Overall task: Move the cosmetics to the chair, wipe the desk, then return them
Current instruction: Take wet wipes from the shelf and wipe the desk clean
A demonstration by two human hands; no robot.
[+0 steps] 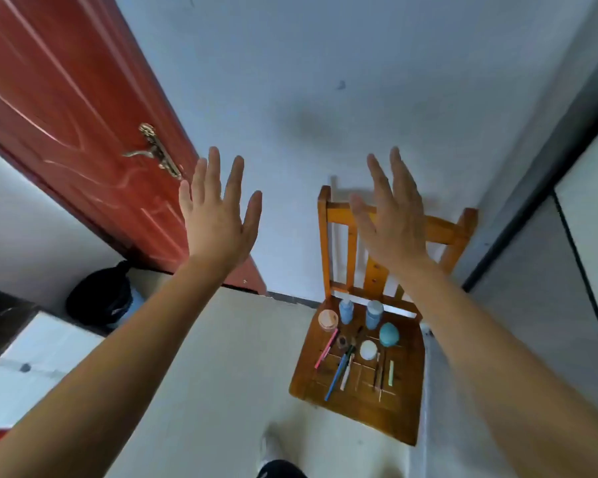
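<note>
Both hands, left hand (218, 215) and right hand (392, 219), are spread and empty; take the light, slippery pencils (339, 370) near the chair's (377, 419) front edge by their middles.

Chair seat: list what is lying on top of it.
On the chair seat: two blue bottles, a pink-lidded jar, a teal egg-shaped sponge, a white jar, a small dark pot and several pencils. Nothing covers them.

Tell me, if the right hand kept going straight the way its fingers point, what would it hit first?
Probably the pale painted wall behind the wooden slat-back chair. The open right hand points up past the chair's top rail, though depth is hard to judge.
</note>
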